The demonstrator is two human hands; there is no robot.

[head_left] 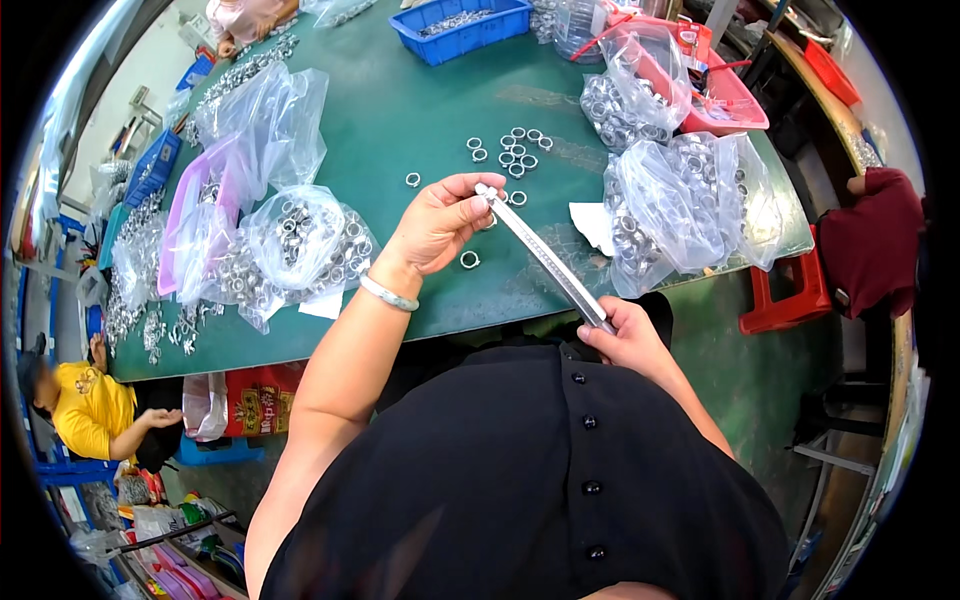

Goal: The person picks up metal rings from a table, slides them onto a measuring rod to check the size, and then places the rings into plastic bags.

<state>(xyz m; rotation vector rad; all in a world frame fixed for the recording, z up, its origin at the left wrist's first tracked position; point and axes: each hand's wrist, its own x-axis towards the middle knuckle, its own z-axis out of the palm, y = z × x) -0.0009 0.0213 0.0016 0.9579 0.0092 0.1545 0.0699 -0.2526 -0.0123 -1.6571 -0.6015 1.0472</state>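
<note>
The green surface (pixel 400 110) bears loose metal rings (pixel 517 150) around its middle. A blue tray (pixel 470 40) sits by its far edge, ring-filled clear bags (pixel 690 200) toward the right edge, a purple tray (pixel 176 232) toward the left.

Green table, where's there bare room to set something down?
The widest bare patch on the green table lies between the blue tray, the loose rings and the left-hand clear bag. A smaller one borders the near edge, below the nearest ring. Crowded: left around the purple basket, right with ring-filled bags.
</note>
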